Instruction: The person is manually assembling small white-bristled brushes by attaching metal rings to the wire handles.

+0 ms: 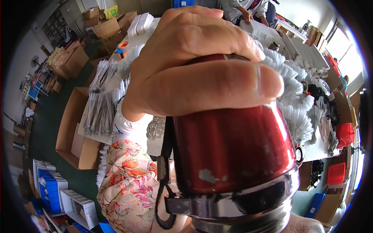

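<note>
Very close in front of me is a red, worn vacuum flask (233, 151) with a shiny metal ring around it and bare steel below. My left hand (190, 66) is closed over its top, thumb across the near side and fingers over the far side. A black strap (165, 178) hangs from the flask's left side. Only part of my right hand (307, 225) shows at the lower edge, against the flask's lower part; skin also shows left of the steel. Most of its fingers are hidden.
Behind the flask, a white table holds bundles of thin wire-like pieces (101, 108), white bristle bundles (295, 120) and an orange-and-blue tape dispenser (121, 50). An open cardboard box (72, 132) stands left. Blue and white bins (50, 186) stand lower left. Another person (248, 11) works across the table.
</note>
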Motion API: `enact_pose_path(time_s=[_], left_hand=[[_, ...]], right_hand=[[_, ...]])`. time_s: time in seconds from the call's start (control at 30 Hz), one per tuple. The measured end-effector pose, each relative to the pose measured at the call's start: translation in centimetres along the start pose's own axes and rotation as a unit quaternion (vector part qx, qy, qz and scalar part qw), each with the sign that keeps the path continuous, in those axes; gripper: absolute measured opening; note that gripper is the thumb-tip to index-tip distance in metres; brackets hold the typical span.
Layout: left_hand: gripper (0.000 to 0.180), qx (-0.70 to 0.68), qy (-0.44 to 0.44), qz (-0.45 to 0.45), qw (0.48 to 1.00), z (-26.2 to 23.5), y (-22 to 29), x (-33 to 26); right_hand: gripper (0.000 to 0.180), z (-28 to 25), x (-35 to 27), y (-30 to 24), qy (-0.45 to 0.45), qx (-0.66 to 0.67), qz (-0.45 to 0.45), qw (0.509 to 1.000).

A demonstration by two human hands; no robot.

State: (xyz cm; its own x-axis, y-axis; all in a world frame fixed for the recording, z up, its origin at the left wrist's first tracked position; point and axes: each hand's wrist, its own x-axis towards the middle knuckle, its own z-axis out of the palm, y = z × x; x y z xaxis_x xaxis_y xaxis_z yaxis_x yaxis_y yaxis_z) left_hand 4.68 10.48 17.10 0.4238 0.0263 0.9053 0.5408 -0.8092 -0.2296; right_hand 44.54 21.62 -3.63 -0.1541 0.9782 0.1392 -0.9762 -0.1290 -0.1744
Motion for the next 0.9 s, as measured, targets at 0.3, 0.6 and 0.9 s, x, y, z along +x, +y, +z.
enact_pose_path(time_s=[0.3, 0.6, 0.9], left_hand=[[0.032, 0.014, 0.022, 0.007, 1.0, -0.5, 0.2, 0.5], [0.04, -0.141, -0.018, -0.078, 0.987, 1.8, 1.2, -2.4], [0.082, -0.322, -0.301, -0.33, 0.835, 10.3, 4.8, -8.3]], right_hand=[[0.058, -1.4, 0.5, -0.3, 0.012, 0.017, 0.015, 1.0], [0.052, -3.0, -0.4, -0.8, -0.013, -0.081, 0.001, 0.997], [0.092, 7.7, -0.1, 2.8, -0.202, -0.456, -0.147, 0.854]])
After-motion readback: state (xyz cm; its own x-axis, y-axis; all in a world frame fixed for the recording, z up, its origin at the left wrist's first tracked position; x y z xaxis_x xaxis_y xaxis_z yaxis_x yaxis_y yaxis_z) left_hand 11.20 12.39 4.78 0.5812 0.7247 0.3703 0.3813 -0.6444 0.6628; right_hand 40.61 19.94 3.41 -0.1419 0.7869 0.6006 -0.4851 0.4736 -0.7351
